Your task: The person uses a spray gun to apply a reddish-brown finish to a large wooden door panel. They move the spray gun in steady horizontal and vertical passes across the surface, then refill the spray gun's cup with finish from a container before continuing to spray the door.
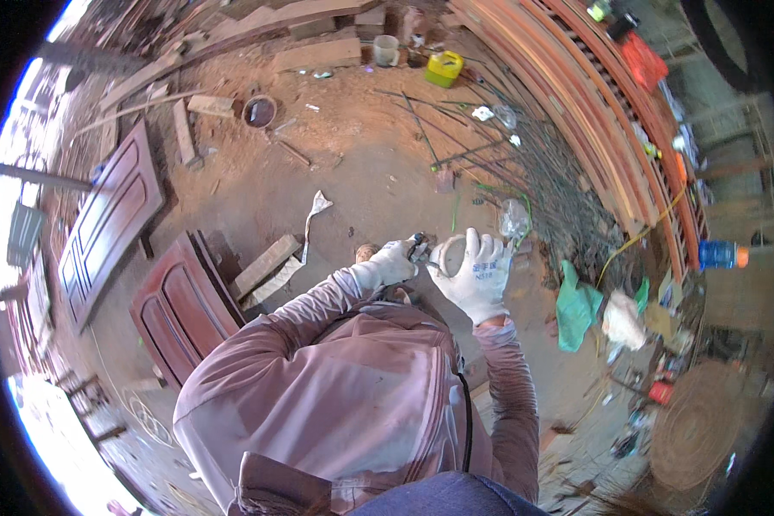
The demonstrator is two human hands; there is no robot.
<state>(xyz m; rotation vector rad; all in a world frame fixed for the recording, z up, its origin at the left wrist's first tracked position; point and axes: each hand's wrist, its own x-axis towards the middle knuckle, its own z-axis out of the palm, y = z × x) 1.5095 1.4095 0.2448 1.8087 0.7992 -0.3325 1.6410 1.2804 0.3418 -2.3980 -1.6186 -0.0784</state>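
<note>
Both my hands wear white work gloves and meet just ahead of my body. My left hand (396, 261) is closed round a small dark tool (419, 247), whose kind is too small to make out. Close beside it on the right, my right hand (476, 275) is open, its back upward with dark printing on the glove. Its thumb and forefinger curve toward the dark tool with a gap between them, and the other fingers stretch forward. Whether the right fingertips touch the tool cannot be told.
Dark red panelled doors (181, 310) lean at the left beside wood offcuts (267, 265). Thin rods (525, 159) lie heaped at the front right, below stacked long boards (576, 103). A yellow container (444, 69) and a bucket (260, 111) stand farther off. Green cloth (576, 308) lies at right.
</note>
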